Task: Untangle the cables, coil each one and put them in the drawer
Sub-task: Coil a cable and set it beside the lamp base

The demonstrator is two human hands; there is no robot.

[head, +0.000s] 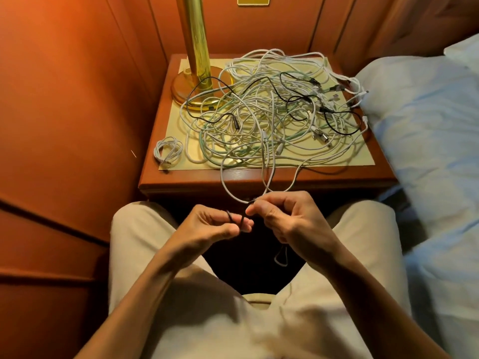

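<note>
A: Nightstand top, 9 o'clock?
B: One small coiled white cable [168,151] near the front-left corner of the nightstand [259,177]; brass lamp base [199,92] at 11 o'clock.
A: Centre?
B: Tangled pile of cables [274,112], white, green and black, spread to 3 o'clock; white loops hang over the front edge.
A: Hands?
B: At 6 o'clock, over the lap. Left hand [210,229] pinches a black cable [239,220]; right hand [290,218] is pinched on the same cable, beside it.
</note>
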